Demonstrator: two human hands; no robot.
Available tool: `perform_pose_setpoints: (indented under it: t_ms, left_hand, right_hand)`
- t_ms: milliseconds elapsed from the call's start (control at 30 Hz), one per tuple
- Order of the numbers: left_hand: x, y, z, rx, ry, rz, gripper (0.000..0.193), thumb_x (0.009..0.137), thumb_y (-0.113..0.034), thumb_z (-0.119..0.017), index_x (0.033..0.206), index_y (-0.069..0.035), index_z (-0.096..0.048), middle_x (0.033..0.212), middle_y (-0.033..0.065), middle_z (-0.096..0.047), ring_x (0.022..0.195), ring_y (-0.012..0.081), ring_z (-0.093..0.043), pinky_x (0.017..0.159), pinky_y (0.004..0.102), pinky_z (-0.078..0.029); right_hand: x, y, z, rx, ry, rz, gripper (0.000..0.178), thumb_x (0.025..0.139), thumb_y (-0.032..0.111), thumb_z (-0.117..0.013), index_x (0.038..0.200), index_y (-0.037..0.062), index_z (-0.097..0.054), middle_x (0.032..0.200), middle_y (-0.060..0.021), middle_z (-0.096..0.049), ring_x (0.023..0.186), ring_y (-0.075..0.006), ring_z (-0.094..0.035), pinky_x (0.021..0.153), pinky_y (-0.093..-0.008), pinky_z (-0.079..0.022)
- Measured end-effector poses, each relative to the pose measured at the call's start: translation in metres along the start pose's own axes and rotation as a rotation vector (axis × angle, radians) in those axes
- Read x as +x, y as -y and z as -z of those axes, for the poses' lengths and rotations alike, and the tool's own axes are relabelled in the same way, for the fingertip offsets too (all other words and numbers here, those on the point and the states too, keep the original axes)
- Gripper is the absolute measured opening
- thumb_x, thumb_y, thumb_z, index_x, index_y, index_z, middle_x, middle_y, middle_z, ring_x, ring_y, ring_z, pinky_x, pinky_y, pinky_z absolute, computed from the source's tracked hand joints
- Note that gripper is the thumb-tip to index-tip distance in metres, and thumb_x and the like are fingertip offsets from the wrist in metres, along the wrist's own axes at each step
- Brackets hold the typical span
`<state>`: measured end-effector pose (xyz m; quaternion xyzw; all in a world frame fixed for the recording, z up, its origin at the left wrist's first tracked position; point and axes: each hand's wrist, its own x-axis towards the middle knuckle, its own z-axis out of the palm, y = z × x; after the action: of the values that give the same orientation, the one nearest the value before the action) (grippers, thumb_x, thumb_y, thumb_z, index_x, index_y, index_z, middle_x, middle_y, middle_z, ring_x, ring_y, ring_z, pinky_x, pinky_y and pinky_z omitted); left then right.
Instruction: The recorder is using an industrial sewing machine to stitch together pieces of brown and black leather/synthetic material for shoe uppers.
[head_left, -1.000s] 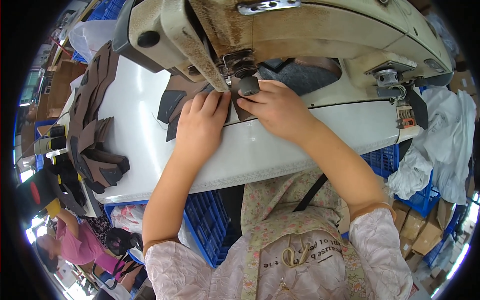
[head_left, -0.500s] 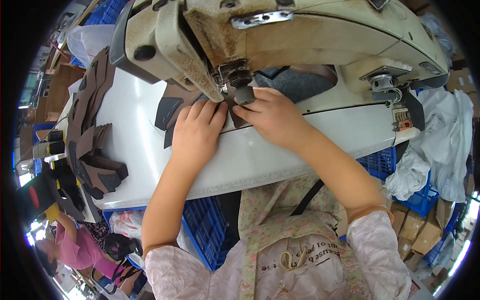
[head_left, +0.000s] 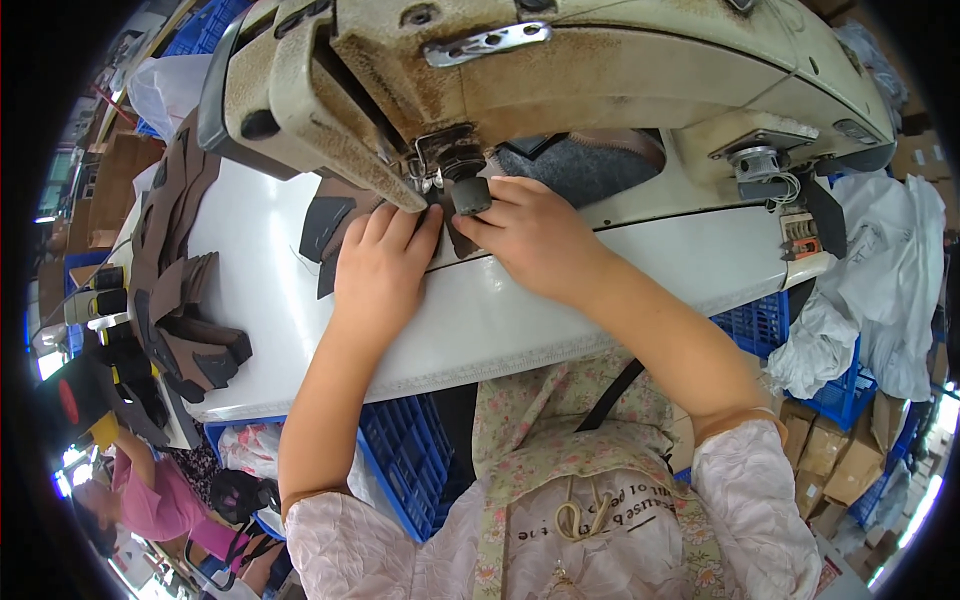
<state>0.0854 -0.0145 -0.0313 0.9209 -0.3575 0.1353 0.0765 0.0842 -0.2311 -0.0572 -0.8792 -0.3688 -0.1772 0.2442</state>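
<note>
A brown shoe upper with dark grey patches lies under the head of a beige sewing machine. Its grey-lined part extends right beneath the machine arm. My left hand holds the upper left of the needle area, its fingers close together and pressed onto the material. Just right of the dark roller, my right hand grips the upper near the stitching point. Some of its fingertips are behind the roller. The machine head hides the needle point.
Brown cut pieces lie stacked on the left of the white table. Blue crates stand below the table edge. Thread spools are at far left, where a person in pink sits. White bags and cartons are at right.
The view has shifted slightly, so the machine appears a little further left. Both hands stay on the upper beside the roller, with little visible change in their hold.
</note>
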Motion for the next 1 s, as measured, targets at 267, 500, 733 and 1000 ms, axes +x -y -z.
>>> perform_pose_setpoints:
  t_ms: [267, 500, 733, 1000]
  left_hand:
    - [0.0, 0.003, 0.0, 0.057, -0.022, -0.042, 0.041, 0.07, -0.002, -0.06, 0.111, -0.004, -0.066, 0.112, 0.0137, -0.061, 0.109, 0.0315, -0.058, 0.088, 0.0422, -0.046]
    - [-0.003, 0.007, 0.0, 0.066, -0.03, -0.039, 0.038, 0.074, -0.003, -0.059, 0.111, -0.004, -0.065, 0.119, 0.0152, -0.064, 0.114, 0.0294, -0.061, 0.091, 0.0401, -0.049]
    - [-0.005, 0.012, -0.002, 0.084, 0.007, -0.064, 0.038, 0.076, -0.004, -0.059, 0.114, -0.006, -0.065, 0.124, 0.0143, -0.064, 0.119, 0.0273, -0.06, 0.094, 0.0405, -0.049]
    - [-0.003, 0.008, 0.005, 0.153, 0.035, -0.04, 0.038, 0.08, -0.013, -0.06, 0.117, -0.006, -0.065, 0.116, 0.0091, -0.063, 0.112, 0.0256, -0.059, 0.091, 0.0391, -0.05]
  right_hand:
    - [0.001, 0.002, 0.003, -0.009, 0.043, -0.013, 0.028, 0.086, 0.014, -0.056, 0.11, 0.0033, -0.067, 0.119, -0.0087, -0.065, 0.12, -0.0266, -0.055, 0.106, -0.0429, -0.042]
    - [0.002, 0.004, 0.006, -0.034, 0.007, 0.003, 0.025, 0.081, 0.013, -0.059, 0.104, 0.0081, -0.068, 0.111, -0.006, -0.063, 0.116, -0.0242, -0.055, 0.105, -0.0423, -0.043]
    - [0.003, 0.002, 0.004, -0.031, -0.026, -0.017, 0.03, 0.078, 0.012, -0.06, 0.106, 0.0131, -0.072, 0.112, -0.0042, -0.064, 0.113, -0.0276, -0.055, 0.102, -0.0453, -0.044]
    - [0.009, -0.002, 0.007, -0.111, -0.055, -0.014, 0.025, 0.076, 0.013, -0.062, 0.099, 0.0087, -0.072, 0.106, -0.0048, -0.062, 0.11, -0.0261, -0.055, 0.101, -0.0435, -0.045]
